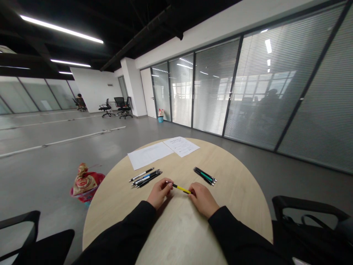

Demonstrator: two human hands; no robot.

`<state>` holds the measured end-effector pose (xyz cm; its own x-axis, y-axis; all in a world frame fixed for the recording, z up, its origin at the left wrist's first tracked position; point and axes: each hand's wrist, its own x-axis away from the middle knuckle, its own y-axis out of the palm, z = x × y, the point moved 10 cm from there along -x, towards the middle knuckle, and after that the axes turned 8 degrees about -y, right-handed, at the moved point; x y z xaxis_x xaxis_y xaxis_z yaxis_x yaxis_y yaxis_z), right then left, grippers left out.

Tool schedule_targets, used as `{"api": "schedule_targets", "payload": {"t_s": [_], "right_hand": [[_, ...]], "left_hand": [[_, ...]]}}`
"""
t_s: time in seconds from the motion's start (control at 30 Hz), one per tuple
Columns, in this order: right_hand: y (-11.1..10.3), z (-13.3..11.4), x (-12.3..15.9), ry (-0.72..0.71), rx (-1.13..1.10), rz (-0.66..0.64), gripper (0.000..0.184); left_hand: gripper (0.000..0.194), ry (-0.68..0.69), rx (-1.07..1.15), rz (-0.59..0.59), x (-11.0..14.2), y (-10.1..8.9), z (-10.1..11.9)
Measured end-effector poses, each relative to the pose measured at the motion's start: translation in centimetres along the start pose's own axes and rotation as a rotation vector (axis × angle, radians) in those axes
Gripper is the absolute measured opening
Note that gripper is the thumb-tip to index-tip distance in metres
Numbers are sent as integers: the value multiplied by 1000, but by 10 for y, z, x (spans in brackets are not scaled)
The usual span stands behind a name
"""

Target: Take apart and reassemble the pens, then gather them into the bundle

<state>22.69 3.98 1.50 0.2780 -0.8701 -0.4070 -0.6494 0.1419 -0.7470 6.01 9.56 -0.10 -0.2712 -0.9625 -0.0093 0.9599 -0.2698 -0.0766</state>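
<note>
While both hands meet on the round wooden surface (176, 235), their fingers are closed on a yellow pen (180, 188), held across the gap between them. The left hand (161, 193) pinches one end and the right hand (201, 198) the other, though the fingertips seem to hide the exact grip. Black sleeves (121, 235) cover the forearms. Just ahead of the left hand lies a bunch of black and white pens (146, 177), and ahead of the right hand a bunch of dark pens with a green one among them (204, 176). Beyond these, two sheets of paper (150, 155) lie side by side at the far edge of the surface. A red and tan bag (85, 183) sits on the floor (55, 154) left of the surface. Farther off, a seated person (79, 102) is near black office chairs (122, 106), and a small blue bin (160, 118) stands against a glass wall with blinds (212, 88).
</note>
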Motion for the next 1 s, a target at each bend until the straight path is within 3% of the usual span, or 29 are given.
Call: {"api": "schedule_targets", "payload": {"t_s": [0.33,0.73,1.0], "right_hand": [[-20,27,0,65,209,-99,7],[-40,72,8,228,363,15,4],[-46,84,11,302,378,50,6]], "left_hand": [[27,-16,-104,75,-2,-12,-3],[19,151,-617,10,13,10,22],[20,175,-688,-32,15,17,23]]}}
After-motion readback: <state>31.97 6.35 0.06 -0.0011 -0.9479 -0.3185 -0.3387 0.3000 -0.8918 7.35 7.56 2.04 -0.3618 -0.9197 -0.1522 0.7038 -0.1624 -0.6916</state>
